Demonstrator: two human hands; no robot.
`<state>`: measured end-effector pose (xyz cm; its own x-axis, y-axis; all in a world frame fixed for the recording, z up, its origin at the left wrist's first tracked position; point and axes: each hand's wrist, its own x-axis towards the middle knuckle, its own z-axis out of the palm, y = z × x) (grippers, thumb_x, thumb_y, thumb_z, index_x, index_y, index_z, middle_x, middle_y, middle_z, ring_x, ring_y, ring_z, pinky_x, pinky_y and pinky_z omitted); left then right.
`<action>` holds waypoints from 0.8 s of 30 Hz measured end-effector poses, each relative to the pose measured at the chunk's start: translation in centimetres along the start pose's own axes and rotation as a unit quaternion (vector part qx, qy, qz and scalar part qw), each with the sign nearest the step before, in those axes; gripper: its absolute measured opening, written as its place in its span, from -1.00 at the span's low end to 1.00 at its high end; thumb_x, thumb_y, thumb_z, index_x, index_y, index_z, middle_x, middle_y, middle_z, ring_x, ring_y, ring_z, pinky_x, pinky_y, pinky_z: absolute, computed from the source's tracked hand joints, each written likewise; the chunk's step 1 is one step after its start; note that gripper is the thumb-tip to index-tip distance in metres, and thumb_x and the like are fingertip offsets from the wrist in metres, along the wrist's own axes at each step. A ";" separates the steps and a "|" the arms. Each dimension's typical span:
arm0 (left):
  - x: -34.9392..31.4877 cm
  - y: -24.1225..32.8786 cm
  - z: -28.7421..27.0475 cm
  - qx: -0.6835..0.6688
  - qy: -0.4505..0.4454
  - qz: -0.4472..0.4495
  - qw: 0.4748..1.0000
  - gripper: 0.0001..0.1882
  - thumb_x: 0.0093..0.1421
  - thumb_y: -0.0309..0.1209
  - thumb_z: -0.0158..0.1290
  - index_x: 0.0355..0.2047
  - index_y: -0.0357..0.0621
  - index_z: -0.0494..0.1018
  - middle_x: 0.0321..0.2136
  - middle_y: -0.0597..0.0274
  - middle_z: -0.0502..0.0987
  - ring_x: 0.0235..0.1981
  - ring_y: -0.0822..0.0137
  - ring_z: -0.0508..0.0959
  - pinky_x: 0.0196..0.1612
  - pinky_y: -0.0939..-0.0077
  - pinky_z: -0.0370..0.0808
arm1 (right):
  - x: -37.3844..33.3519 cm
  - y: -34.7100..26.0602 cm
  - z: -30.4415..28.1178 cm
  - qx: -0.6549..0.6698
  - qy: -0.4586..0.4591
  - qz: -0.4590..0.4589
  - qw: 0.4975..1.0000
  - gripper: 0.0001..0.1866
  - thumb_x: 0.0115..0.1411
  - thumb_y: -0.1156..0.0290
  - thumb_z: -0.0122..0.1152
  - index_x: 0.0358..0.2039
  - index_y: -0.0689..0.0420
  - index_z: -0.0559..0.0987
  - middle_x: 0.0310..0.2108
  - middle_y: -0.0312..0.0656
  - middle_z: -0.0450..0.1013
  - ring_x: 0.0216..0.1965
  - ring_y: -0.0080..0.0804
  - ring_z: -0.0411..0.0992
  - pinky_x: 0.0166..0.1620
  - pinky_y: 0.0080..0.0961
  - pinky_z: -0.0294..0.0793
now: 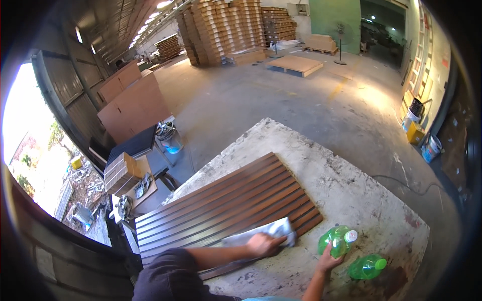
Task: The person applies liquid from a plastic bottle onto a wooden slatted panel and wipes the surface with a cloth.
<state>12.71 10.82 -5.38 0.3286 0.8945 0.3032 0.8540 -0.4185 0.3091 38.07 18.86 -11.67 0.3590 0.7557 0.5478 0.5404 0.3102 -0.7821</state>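
A dark brown slatted wooden panel [226, 200] lies across a rough, stained worktable [384, 213]. Over its near edge, close to the right-hand corner, my left hand [262, 244] is closed on a white cloth [278, 228] that rests on the slats. To the right, my right hand [330, 260] grips a green plastic bottle [329, 240] with a white cap, tilted to the right. Just beyond that hand a second green bottle [364, 267] with a green cap lies on the tabletop. My palm and fingers hide part of the cloth.
At the left stand a dark slatted panel [131, 145], a brown carton stack [120, 173] and a paint bucket [170, 140]. Large brown boards [135, 108] lean behind them. Farther off are tall stacks [226, 30], a low wooden platform [296, 65] and a pedestal fan [341, 45].
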 end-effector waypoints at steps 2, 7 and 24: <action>5.3 -0.1 2.1 -0.007 -0.021 -0.044 0.999 -0.52 0.05 -0.28 0.04 0.01 -0.13 0.38 -0.69 0.17 0.48 -0.69 0.21 0.50 -0.65 0.31 0.41 | 0.2 -0.2 0.2 0.010 -0.004 -0.005 1.000 -0.59 -0.01 0.39 0.35 -0.18 0.33 0.48 -0.27 0.05 0.48 -0.27 -0.05 0.47 -0.17 -0.26 0.44; 9.3 -0.2 5.0 -0.017 -0.017 -0.085 0.996 -0.52 0.06 -0.29 -0.01 0.03 -0.09 0.36 -0.64 0.11 0.51 -0.66 0.16 0.51 -0.62 0.25 0.42 | 0.9 -0.8 0.6 -0.057 -0.012 -0.010 0.998 -0.61 -0.09 0.37 0.39 -0.24 0.28 0.53 -0.28 0.04 0.50 -0.28 0.00 0.45 -0.12 -0.17 0.39; 15.8 -1.1 5.8 -0.036 0.009 -0.090 0.995 -0.60 0.12 -0.16 -0.01 -0.05 0.00 0.41 -0.64 0.04 0.51 -0.65 0.04 0.53 -0.60 0.16 0.43 | 1.9 -2.3 1.9 -0.154 0.019 -0.114 0.981 -0.62 -0.22 0.34 0.42 -0.38 0.22 0.52 -0.38 0.02 0.48 -0.31 0.09 0.41 -0.19 -0.10 0.38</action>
<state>19.25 26.32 -6.16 0.1645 0.9533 0.2533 0.8676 -0.2620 0.4227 36.05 20.74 -9.39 0.2276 0.6633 0.7129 0.8118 0.2752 -0.5151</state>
